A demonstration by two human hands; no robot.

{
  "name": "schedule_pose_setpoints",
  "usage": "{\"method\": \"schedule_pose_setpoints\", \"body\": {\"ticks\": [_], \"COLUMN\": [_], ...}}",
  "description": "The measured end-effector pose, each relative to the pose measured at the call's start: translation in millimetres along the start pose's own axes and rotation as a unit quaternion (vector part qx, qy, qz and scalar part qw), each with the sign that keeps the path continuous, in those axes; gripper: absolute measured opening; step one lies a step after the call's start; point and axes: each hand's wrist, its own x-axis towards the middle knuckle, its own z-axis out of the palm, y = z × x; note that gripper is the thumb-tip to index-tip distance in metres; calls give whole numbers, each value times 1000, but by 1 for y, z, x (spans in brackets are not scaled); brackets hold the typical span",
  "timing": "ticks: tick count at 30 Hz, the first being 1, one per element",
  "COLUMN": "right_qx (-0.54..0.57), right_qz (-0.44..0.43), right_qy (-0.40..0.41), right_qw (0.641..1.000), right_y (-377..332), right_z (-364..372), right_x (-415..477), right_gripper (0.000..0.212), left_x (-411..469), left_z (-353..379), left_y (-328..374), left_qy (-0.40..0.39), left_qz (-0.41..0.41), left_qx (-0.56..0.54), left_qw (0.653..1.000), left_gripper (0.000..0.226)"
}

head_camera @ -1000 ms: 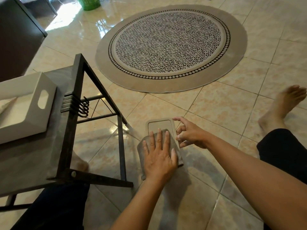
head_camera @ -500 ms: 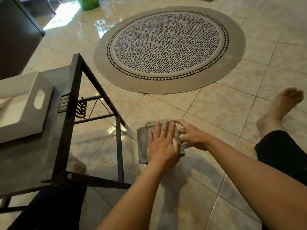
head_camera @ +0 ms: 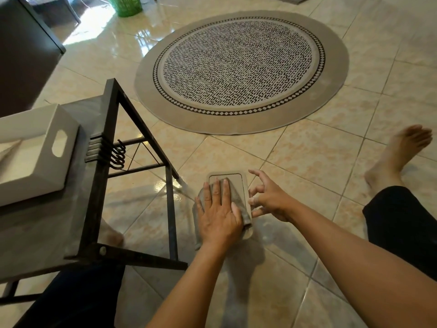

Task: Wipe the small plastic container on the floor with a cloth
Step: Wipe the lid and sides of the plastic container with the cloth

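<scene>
Fingers [head_camera: 214, 192] of my left hand [head_camera: 218, 215] lie flat and spread, pressing the grey cloth [head_camera: 237, 200] down on the small plastic container [head_camera: 238, 179]. My right hand [head_camera: 269, 200] is beside the container with fingers open and curled, touching its side. I see the container on the floor [head_camera: 307, 162], near the round rug [head_camera: 241, 69].

container [head_camera: 233, 179]: smooth matt beige plastic | cloth [head_camera: 238, 201]: soft grey fabric, under left grip [head_camera: 218, 213] | floor [head_camera: 307, 162]: glossy glazed tile | rug [head_camera: 241, 69]: matt woven textile | bench frame [head_camera: 111, 129]: dark matt metal
</scene>
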Motion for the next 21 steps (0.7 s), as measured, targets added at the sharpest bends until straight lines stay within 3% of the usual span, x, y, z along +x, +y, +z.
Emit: {"method": "schedule_pose_setpoints", "body": {"ticks": [6,9,11,13,15,17,21], "right_qx": [75,76,-13,-176,-281,-349,-405], "right_qz": [-12,14,15,-30,-86,-109,-68], "right_qy": [108,128,172,235,208,130,-19], "right_qw": [991,989,985,955,933,922,911], "right_y": [17,27,22,8,-12,-30,-54], "right_z": [25,29,20,2,-11,-18,-24], "right_x": [-11,-22,-23,-11,3,18,36], "right_gripper": [81,84,77,61,48,45,54], "left_x": [-12,-5,-2,-1,0,1,4], "left_z": [1,-1,-2,-3,-3,-5,-4], "left_y": [16,17,13,7,-1,-8,-19], "left_qy": [-4,-10,-14,-18,-17,-16,-25], "left_qz": [-40,-20,20,56,93,131,179], "left_qx": [-14,-6,-1,1,10,23,38], "left_qw": [999,1000,1000,998,995,991,983], "left_gripper": [66,67,68,68,67,66,64]}}
